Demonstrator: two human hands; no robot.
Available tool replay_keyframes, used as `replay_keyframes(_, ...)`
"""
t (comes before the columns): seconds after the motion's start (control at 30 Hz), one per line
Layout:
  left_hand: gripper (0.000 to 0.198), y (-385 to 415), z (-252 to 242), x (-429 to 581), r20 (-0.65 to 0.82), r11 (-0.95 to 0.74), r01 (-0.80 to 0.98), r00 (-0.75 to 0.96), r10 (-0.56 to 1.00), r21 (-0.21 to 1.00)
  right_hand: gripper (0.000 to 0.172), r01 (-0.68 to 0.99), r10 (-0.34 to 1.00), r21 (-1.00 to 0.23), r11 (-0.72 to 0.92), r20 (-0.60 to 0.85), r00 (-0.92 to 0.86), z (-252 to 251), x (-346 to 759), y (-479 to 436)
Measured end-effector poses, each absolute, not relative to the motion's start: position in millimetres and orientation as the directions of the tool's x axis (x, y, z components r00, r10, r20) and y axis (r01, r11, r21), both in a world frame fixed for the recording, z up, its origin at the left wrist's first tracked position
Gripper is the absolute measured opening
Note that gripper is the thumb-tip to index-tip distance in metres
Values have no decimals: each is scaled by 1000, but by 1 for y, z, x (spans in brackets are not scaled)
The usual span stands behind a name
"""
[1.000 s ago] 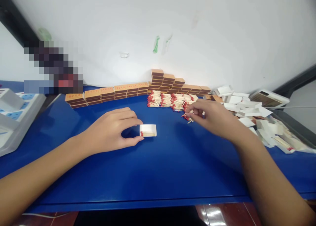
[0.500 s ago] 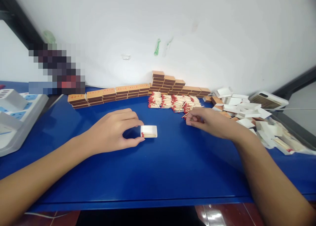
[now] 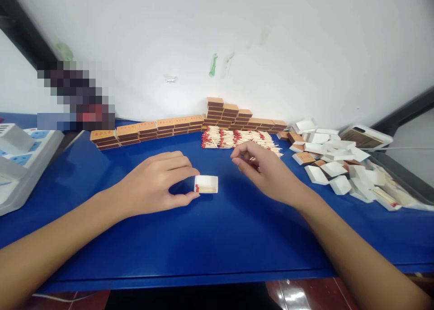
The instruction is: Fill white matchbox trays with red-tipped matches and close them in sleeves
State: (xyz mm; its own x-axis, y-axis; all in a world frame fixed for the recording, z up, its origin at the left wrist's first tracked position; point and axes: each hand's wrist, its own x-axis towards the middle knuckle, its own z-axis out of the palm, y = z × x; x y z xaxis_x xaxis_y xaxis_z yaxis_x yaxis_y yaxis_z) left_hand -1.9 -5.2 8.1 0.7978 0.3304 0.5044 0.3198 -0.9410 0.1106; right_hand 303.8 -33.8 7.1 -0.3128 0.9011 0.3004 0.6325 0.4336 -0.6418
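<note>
Head view: the left hand [image 3: 159, 181] grips the left end of a white tray [image 3: 210, 180], part-filled with matches, between the worktop's [image 3: 190, 242] front and back edges. The right hand [image 3: 266, 172] is curled before the match pile [image 3: 228, 138] near the back edge; its contents cannot be determined.

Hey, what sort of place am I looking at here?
Likely an indoor work area, though workshop or home, I can't tell. What suggests it: stacked orange-and-brown cardboard matchboxes, a pile of red-tipped wooden matches and a heap of white cardboard trays, all on a blue tabletop.
</note>
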Motion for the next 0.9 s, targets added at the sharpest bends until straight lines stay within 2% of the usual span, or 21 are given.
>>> replay_keyframes(0.2,17,-7,9,-2,511,-946,322,808,295,37,23,594,897,-672,442,317,-308,9,296,-38)
replay_keyframes(0.47,18,-9,8,0,516,-941,336,799,309,44,26,377,943,-868,323,265,-198,18,289,-43)
replay_keyframes(0.9,13,-7,6,3,561,-909,388,724,402,150,11,325,905,-847,421,369,-212,-10,263,-41)
